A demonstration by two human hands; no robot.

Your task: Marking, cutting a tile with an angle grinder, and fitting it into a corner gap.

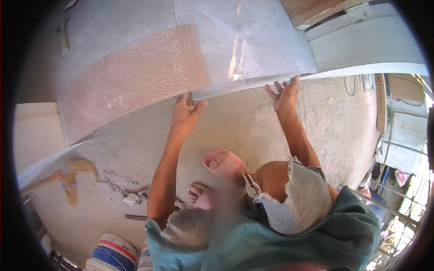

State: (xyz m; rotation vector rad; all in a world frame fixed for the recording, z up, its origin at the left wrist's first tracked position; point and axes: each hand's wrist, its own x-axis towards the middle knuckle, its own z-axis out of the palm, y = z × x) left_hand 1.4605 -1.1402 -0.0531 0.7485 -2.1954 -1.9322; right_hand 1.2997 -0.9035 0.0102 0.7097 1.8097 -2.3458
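Observation:
A glossy grey tile lies on the raised surface ahead. To its left is a pinkish-brown ridged patch, its surface combed in wavy lines. Below the tile's front edge runs a narrow pale strip. My left hand is at this edge, near the strip's left end and the patch's corner, thumb held apart and some fingertips hidden. At the strip's right end my right hand reaches up with its fingers spread, fingertips at the edge. Neither hand visibly wraps round anything.
On the concrete floor below, a straw broom and rubble lie at the left. Buckets stand at lower left. A green-handled tool rests far left. My pink slippers are between my arms.

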